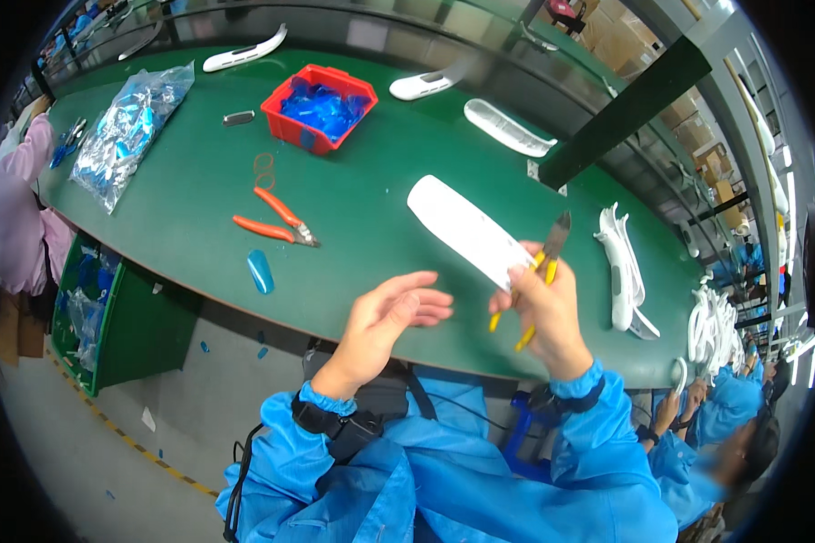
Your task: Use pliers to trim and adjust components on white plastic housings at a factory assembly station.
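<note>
My right hand [553, 312] is closed around a pair of yellow-handled cutting pliers [558, 237], jaws pointing away from me. The same hand pinches the near end of a long white plastic shell [466, 226], which slants up and to the left over the green table. To the left, my left hand [385, 321] holds nothing, its fingers stretched toward the shell without touching it. Orange-handled cutters [281, 222] lie spread on the table, farther left. Below them is a small blue curved piece [261, 271].
A red bin [285, 136] of blue pieces stands toward the back. At left lies a clear bag of parts [131, 127]. White shells [507, 127] rest along the far side, and more [620, 271] lie right, near a dark post [625, 113]. Co-workers sit at right.
</note>
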Demonstrator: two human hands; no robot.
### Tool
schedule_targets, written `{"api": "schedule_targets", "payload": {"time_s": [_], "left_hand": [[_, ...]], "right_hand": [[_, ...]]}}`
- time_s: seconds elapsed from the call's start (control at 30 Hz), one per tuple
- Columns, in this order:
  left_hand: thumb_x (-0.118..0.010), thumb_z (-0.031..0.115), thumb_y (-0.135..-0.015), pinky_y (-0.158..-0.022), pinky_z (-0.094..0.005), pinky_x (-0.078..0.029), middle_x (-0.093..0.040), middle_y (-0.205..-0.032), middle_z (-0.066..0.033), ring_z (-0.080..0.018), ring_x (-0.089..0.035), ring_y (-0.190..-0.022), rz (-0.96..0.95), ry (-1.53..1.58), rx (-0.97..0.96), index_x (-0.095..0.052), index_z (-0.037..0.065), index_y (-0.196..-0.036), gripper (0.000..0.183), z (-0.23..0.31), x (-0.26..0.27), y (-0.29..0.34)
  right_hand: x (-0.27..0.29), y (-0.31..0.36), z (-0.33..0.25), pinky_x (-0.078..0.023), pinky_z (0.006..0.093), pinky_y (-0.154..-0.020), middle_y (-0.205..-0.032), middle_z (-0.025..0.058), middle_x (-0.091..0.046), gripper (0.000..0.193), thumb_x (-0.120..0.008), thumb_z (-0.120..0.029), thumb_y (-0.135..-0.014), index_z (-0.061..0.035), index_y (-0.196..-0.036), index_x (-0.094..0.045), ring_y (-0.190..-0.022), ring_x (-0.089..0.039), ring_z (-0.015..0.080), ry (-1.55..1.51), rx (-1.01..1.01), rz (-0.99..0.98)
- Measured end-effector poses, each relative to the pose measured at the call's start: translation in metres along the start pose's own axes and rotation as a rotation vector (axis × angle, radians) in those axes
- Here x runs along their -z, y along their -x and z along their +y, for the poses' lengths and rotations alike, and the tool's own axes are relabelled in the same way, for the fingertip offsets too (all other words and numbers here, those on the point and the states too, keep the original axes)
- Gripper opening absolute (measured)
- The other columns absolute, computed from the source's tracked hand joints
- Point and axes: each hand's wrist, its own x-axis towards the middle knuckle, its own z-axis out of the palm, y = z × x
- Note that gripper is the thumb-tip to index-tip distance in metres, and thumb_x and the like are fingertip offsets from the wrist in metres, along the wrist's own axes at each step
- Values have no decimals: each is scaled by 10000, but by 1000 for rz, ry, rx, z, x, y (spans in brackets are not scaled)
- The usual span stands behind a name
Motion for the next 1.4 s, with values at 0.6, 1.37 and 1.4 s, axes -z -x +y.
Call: {"api": "schedule_targets", "payload": {"time_s": [0.6, 1.37, 1.4], "left_hand": [[-210, 605, -1010, -798, -405, -539, -632, -1054, -168, -249, -644, -881, -29, 556, 398, -375, -37, -1404, 772, -42, -54, 65], [-219, 605, -1011, -684, -387, -571, -638, -951, -150, -266, -672, -769, -123, 627, 467, -442, 38, -1286, 668, -93, -49, 71], [-217, 601, -1013, -679, -385, -570, -638, -949, -151, -265, -671, -765, -120, 635, 469, -444, 37, -1286, 667, -94, -48, 71]], "right_hand": [[25, 81, 35, -513, 357, -619, -737, 107, -531, 370, -409, -337, -1046, 14, -956, -484, -655, -566, 204, 38, 71, 37], [-21, 44, 64, -503, 359, -600, -688, 81, -467, 295, -436, -271, -1037, -34, -862, -421, -614, -498, 179, 45, 269, -111], [-21, 44, 65, -501, 360, -595, -686, 82, -466, 293, -431, -267, -1038, -33, -861, -418, -612, -495, 179, 39, 267, -112]]}}
